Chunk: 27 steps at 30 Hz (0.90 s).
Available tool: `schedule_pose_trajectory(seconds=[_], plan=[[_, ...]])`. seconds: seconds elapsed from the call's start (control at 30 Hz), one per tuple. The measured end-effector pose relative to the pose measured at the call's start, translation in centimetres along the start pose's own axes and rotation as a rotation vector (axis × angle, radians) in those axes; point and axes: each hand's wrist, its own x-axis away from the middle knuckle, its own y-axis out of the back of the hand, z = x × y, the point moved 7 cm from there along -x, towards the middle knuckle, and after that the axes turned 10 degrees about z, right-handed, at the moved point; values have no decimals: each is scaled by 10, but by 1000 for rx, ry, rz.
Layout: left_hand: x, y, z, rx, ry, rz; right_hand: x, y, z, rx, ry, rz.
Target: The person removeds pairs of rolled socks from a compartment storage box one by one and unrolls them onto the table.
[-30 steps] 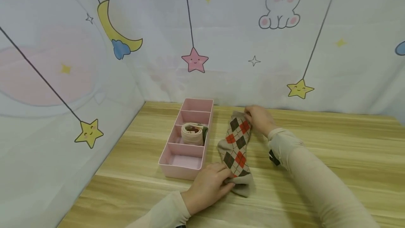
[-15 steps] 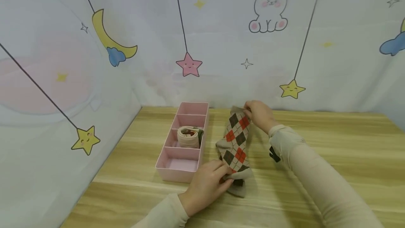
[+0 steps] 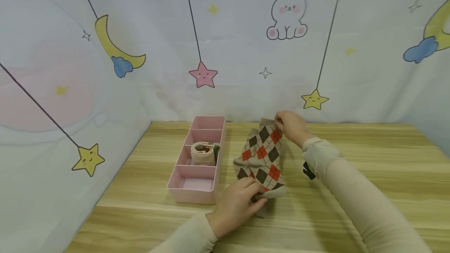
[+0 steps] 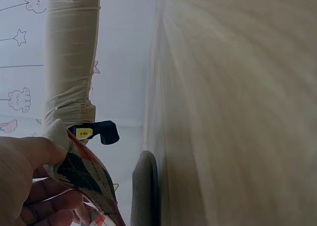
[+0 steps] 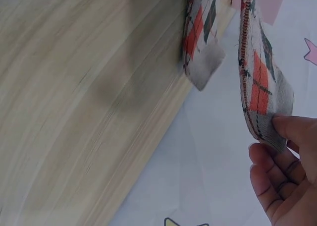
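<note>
Both hands hold an argyle sock point(image 3: 268, 153), beige with red and dark green diamonds. My right hand point(image 3: 292, 127) pinches its grey far end between thumb and fingers; the right wrist view shows that end lifted off the table. My left hand point(image 3: 239, 202) pinches the near end, where a grey edge folds over. Under it, a second matching sock point(image 3: 250, 143) lies on the table, mostly covered, its far end showing at the left. In the right wrist view that lower sock point(image 5: 203, 57) is apart from the raised one.
Left of the socks stands a pink box point(image 3: 191, 196) with several compartments. A rolled beige sock point(image 3: 203, 155) sits in one of its middle compartments. The wooden table point(image 3: 334, 221) meets a printed fabric backdrop point(image 3: 239, 100) behind and at the left.
The upper sock has been lifted and shifted right, uncovering part of the lower sock. Both hands have moved with it and keep their grip. The head view has turned slightly right.
</note>
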Motion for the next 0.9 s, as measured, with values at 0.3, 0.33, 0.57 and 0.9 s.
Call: schedule_pose_trajectory(seconds=[0.3,0.33,0.57,0.9], plan=[[-9,-10,-8,-24,-48,17,4,-3,-13,10,-9,14],[-10,-12,-9,-28,-55,25,5,-4,-15,12,-15,17],[-16,-26,-18,-35,-105,92,12,-15,-29,4,-31,15],[-22,-42,-26,-19,-138,221,21,-30,-48,-4,-58,39]])
